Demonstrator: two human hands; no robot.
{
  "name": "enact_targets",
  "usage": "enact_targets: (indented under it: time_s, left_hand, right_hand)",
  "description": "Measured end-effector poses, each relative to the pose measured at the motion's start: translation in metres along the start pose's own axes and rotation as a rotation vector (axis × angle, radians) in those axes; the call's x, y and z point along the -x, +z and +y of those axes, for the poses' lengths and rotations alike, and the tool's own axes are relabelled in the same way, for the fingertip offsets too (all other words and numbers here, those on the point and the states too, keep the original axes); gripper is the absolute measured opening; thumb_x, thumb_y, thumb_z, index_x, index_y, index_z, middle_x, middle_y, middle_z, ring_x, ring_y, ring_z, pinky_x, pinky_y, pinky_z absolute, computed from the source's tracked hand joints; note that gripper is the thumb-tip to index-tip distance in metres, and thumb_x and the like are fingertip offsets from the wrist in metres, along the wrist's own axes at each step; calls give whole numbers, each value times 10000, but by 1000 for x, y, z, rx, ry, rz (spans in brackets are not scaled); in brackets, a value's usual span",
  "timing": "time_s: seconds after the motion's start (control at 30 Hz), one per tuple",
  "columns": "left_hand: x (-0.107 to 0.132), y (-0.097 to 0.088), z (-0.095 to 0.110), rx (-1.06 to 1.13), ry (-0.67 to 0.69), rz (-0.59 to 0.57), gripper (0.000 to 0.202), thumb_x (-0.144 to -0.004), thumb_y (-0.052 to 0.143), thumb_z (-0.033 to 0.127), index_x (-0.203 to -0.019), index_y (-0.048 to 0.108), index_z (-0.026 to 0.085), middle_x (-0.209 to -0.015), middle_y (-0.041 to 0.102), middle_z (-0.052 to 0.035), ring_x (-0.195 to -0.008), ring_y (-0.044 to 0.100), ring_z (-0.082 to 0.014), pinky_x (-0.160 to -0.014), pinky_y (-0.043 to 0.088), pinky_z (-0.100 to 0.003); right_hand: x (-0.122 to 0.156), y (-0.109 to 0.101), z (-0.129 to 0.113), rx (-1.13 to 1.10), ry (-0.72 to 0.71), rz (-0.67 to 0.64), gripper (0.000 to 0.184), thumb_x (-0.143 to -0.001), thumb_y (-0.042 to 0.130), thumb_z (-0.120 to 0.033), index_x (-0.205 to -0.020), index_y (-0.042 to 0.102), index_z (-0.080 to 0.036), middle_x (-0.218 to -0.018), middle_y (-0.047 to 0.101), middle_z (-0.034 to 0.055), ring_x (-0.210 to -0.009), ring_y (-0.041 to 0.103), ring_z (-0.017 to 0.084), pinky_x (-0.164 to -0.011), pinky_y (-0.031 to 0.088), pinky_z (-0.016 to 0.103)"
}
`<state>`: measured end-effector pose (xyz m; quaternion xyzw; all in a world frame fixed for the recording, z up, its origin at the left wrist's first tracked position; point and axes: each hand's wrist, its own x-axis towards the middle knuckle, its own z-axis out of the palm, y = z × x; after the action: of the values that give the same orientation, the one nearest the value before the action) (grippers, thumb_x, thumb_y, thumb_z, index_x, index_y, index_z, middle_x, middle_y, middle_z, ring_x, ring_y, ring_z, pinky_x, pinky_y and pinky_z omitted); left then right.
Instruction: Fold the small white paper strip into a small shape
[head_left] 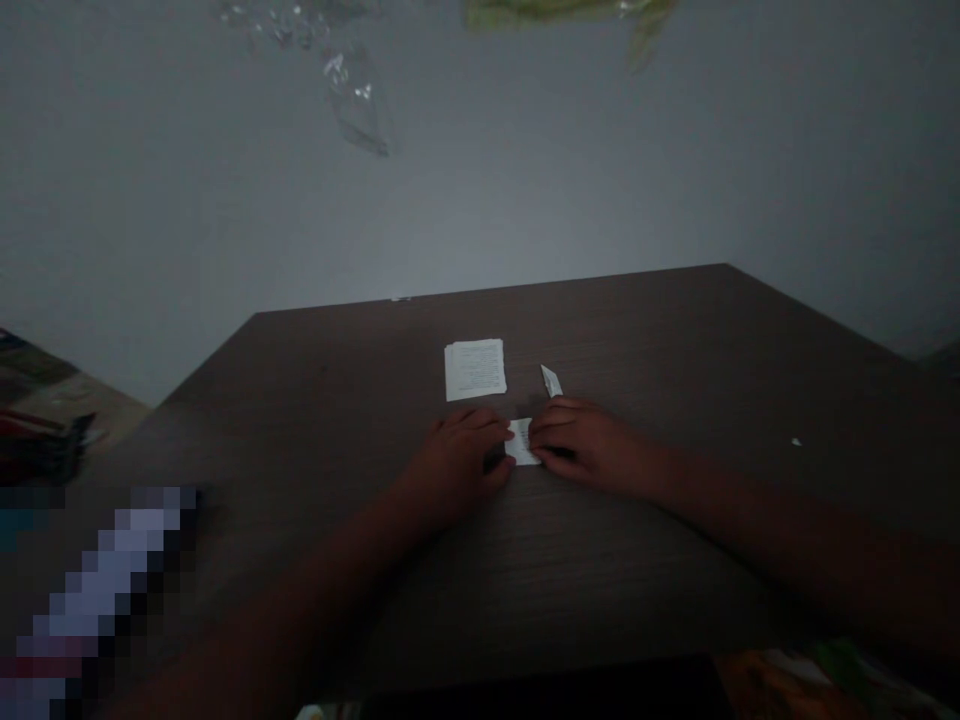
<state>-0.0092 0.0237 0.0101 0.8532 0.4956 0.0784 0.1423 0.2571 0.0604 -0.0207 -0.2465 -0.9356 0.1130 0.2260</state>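
Dim room, dark brown wood-grain table [675, 330], and this person has both bare hands right at the middle of its near side. The left hand [457, 460] and right hand [581, 445] are curled, not spread, with their fingertips coming in from either side of a small folded white paper piece [523, 442]. The fingers [487, 425] touch its edges, but I can't tell if either hand is actually pinching it or just pressing it to the table. Just above the hands sits a square white printed paper sheet [475, 369], with a narrow pointed white paper scrap [551, 381] off to its right. There's a tiny white speck [796, 441] further right on the table, and a pixelated blurred object [105, 600] at lower left.
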Motion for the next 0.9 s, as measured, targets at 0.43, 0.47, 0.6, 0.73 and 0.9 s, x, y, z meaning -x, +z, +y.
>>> enact_targets:
  time_s: [0.43, 0.47, 0.6, 0.73, 0.9]
  left_hand:
    - [0, -3, 5, 16, 5, 6, 322, -1067, 778, 220, -1388, 797, 236, -1524, 793, -112, -1519, 670, -393, -1304, 510, -670]
    - [0, -2, 6, 20, 2, 16, 304, -1068, 782, 224, -1372, 799, 241, -1508, 799, -106, -1510, 675, -391, -1304, 508, -666]
    - [-1, 4, 9, 14, 15, 54, 201, -1087, 793, 228, -1287, 812, 233, -1435, 821, -95, -1471, 684, -381, -1264, 525, -640]
    - [0, 10, 9, -4, 16, 41, 186, -1058, 861, 273, -1241, 826, 268, -1405, 830, -68, -1433, 705, -384, -1202, 559, -607]
    - [1, 9, 10, 3, 2, 35, 218, -1046, 872, 273, -1258, 826, 287, -1410, 831, -58, -1454, 702, -381, -1203, 564, -578]
  right_hand:
    - [-5, 5, 13, 31, 160, 33, 156, -1090, 806, -246, -1221, 891, -259, -1292, 880, 109, -1205, 791, 313, -1134, 628, 550]
    - [-4, 4, 11, 31, 159, 21, 166, -1078, 829, -276, -1231, 887, -255, -1303, 875, 116, -1214, 786, 324, -1134, 626, 560]
    - [0, -2, 3, 26, 143, -13, 236, -1038, 880, -335, -1249, 872, -228, -1303, 858, 138, -1225, 770, 346, -1132, 610, 572]
    - [6, -3, -9, 43, 163, -16, 272, -1001, 904, -340, -1245, 861, -228, -1265, 847, 135, -1247, 744, 367, -1119, 597, 576]
    - [8, 2, -10, 39, 218, 30, 248, -952, 940, -333, -1166, 848, -247, -1302, 834, 123, -1282, 725, 373, -1127, 582, 567]
